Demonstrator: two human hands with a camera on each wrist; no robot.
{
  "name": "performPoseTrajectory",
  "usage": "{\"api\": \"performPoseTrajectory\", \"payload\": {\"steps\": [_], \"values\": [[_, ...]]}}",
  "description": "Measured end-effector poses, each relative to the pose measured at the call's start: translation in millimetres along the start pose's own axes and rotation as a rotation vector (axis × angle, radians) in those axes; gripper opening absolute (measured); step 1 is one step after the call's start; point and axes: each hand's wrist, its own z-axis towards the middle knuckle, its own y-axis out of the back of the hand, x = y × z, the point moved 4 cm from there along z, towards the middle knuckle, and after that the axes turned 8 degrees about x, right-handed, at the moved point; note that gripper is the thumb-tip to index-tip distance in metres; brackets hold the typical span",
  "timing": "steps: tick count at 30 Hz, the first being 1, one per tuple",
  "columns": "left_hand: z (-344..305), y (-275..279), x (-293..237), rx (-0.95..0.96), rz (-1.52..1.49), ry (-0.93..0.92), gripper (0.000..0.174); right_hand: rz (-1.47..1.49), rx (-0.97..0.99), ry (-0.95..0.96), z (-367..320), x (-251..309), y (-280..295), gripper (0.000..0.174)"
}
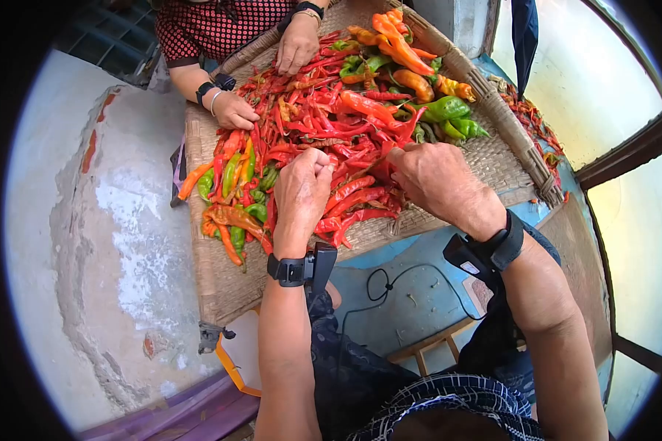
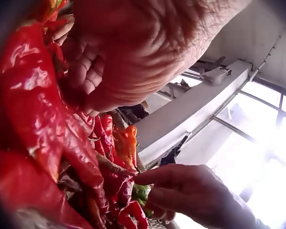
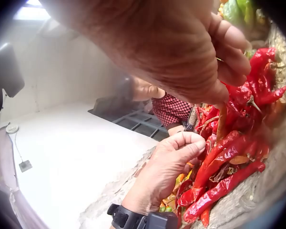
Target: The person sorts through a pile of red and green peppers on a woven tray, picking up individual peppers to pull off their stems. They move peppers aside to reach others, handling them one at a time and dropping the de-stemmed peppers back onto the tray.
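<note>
Both hands [image 1: 301, 192] bend forward, fingers curled, over red peppers [image 1: 357, 197]

So the wall [image 1: 129, 228] on the left is pretty rough, pale grey-white with flaking patches and a few reddish spots showing through. Far left there's a dark grid [image 1: 114, 37]. The right side is all big pale windows [image 1: 640, 235] in dark frames [image 1: 629, 151], with strong daylight glaring through. Down near the middle is a worn blue surface [image 1: 390, 309] (floor or not, can't tell), a wooden frame [image 1: 434, 345] and, near left, purple fabric [image 1: 187, 411].
</note>
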Motion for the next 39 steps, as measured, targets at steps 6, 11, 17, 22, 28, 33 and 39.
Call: {"api": "performPoseTrajectory", "payload": {"steps": [6, 11, 17, 22, 28, 33, 39], "values": [[-15.2, 24.1, -24.2, 0.118, -0.769, -0.051, 0.008, -0.032, 0.006, 0.003, 0.2, -1.1, -0.7, 0.012], [-18.4, 34.1, -9.7, 0.296, -0.993, -0.002, 0.017, -0.018, -0.001, 0.018, 0.7, 0.4, -4.3, 0.011], [-7.2, 33.4, 18.6, -0.161, -0.652, 0.110, 0.041, -0.025, 0.127, -0.045, 3.8, 2.5, -9.1, 0.018], [-15.5, -1.3, -5.0, -0.155, 0.175, -0.238, 0.021, -0.009, 0.066, 0.002, 4.1, 8.0, -6.0, 0.012], [-10.3, 15.7, -12.1, -0.042, -0.109, -0.063, 0.014, -0.004, 0.011, 0.010, 2.0, 4.8, -3.7, 0.012], [-13.5, 30.3, -6.1, 0.031, -0.653, 0.039, 0.014, -0.014, 0.062, -0.013, 1.2, 5.8, 1.9, 0.012], [-6.8, 41.5, 3.5, -0.051, -1.006, 0.028, 0.016, -0.014, 0.060, 0.002, -0.7, 9.7, -2.6, 0.012]]}}
